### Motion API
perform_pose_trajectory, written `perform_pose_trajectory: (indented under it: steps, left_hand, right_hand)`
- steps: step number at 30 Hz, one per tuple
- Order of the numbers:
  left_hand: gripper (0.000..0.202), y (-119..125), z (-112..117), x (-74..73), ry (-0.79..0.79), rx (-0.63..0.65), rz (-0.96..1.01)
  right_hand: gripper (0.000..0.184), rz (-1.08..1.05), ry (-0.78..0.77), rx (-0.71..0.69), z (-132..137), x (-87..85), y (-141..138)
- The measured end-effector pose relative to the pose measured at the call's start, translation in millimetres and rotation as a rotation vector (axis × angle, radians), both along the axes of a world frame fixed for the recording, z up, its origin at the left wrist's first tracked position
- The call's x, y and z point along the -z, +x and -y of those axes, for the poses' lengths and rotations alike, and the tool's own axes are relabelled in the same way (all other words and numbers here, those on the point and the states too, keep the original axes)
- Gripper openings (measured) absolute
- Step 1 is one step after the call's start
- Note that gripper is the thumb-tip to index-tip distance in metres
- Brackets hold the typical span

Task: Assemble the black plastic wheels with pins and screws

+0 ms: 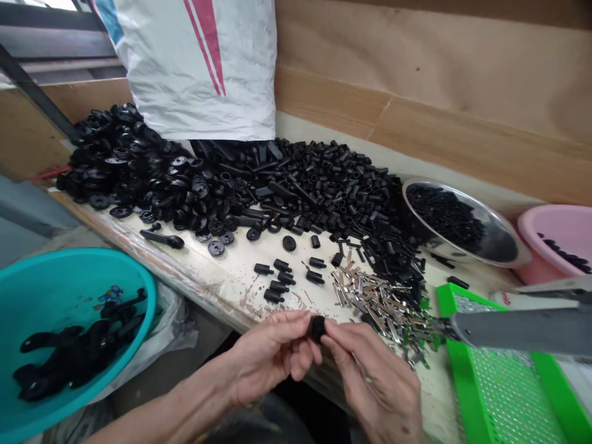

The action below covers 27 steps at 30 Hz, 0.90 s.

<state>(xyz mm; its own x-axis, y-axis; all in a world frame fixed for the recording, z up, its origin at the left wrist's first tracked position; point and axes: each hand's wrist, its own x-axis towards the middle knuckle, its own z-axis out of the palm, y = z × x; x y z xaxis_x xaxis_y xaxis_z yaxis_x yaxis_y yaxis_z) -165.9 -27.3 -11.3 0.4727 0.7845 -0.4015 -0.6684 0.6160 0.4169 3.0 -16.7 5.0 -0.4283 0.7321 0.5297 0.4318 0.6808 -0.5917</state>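
Between the fingertips of both hands is a small round black plastic part (317,328), held over the table's front edge. My left hand (277,345) pinches it from the left. From the right, my right hand (370,364) grips it with thumb and fingers. Fingers hide much of its shape. Just beyond lie several black cylindrical knobs (274,295) with thin stub ends. Right of them spreads a heap of small flat metal strips (379,302). A single black disc (289,243) rests farther back.
Piles of black discs (139,166) and black tubes (342,179) cover the table's back. A teal basin (148,308) with crank-like parts stands left. At right are a steel bowl (504,246), a pink basin (550,216), a green-framed tray (467,382) and a grey bar (513,327). A white sack (208,74) hangs above.
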Motion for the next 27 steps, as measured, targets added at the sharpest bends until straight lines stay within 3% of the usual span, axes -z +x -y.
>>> perform_pose_trajectory:
  steps: [8, 13, 20, 23, 25, 27]
  left_hand:
    - [0.019, 3, 3, 3.1, 0.030, 0.001, 0.026]
    - [0.017, 6, 2, 0.5, 0.035, -0.001, -0.028]
    - [0.021, 16, 3, -10.4, 0.121, -0.058, -0.210]
    - [0.024, 16, 11, -13.5, 0.146, 0.004, -0.254]
    - [0.025, 10, 19, -13.1, 0.223, 0.035, -0.450]
    - [0.023, -2, 26, -9.5, 0.416, -0.054, -0.856]
  right_hand:
    - [0.038, -0.004, -0.014, -0.019, 4, 10.1, 3]
    - [0.018, -0.021, -0.009, 0.141, 8, 11.8, -2]
    - [0.019, -0.246, -0.326, 0.141, 11, 22.9, 1]
    - [0.019, -0.237, -0.333, 0.130, 16, 26.8, 7]
    - [0.021, -0.191, -0.300, 0.133, 18, 28.0, 12]
    - [0.021, -0.161, -0.276, 0.155, 20, 27.7, 18]
